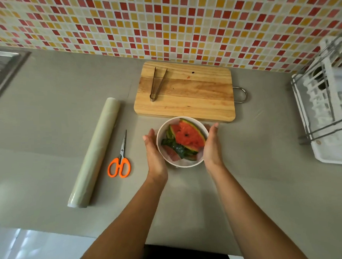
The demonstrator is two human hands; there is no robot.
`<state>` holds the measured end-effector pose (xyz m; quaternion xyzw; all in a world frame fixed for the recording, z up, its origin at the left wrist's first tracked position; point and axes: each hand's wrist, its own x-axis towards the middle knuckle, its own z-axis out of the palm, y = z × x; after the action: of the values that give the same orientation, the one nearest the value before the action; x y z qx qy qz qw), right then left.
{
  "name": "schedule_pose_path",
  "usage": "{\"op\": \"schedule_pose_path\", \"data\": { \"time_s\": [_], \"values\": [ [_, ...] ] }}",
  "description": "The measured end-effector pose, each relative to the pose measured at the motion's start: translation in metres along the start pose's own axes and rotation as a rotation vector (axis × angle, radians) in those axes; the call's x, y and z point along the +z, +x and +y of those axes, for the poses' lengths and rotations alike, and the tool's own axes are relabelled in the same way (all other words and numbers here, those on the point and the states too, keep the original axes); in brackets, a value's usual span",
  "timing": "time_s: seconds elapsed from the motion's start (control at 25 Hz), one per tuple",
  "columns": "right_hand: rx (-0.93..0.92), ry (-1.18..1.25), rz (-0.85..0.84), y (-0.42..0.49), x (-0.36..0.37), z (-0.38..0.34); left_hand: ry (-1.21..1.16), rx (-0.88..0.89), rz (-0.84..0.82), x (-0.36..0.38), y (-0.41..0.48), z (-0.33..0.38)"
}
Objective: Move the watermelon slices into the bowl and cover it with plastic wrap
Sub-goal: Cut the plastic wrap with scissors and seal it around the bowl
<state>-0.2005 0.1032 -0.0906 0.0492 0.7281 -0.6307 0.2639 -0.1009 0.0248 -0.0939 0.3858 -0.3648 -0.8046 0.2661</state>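
A white bowl [187, 164] stands on the grey counter just in front of the cutting board. Watermelon slices [188, 137] with red flesh and green rind lie inside it, under a thin sheet of plastic wrap whose sheen shows at the near rim. My left hand [154, 149] lies flat against the bowl's left side, fingers straight. My right hand [212, 145] lies flat against its right side in the same way. The roll of plastic wrap [94, 153] rests on the counter to the left.
Orange-handled scissors [120, 164] lie between the roll and the bowl. Metal tongs [157, 84] sit on the wooden cutting board [194, 93] behind the bowl. A white dish rack [326, 104] stands at the right, a sink [1, 67] at the far left.
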Motion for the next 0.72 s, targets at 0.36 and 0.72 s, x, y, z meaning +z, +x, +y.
{"op": "schedule_pose_path", "data": {
  "time_s": [0.36,0.72],
  "values": [
    [-0.014,0.069,0.128,-0.028,-0.004,0.023,0.088,-0.03,-0.098,-0.017,0.035,0.036],
    [-0.121,0.231,-0.058,0.005,0.019,0.003,0.146,-0.055,-0.06,0.002,0.031,0.027]
  ]
}}
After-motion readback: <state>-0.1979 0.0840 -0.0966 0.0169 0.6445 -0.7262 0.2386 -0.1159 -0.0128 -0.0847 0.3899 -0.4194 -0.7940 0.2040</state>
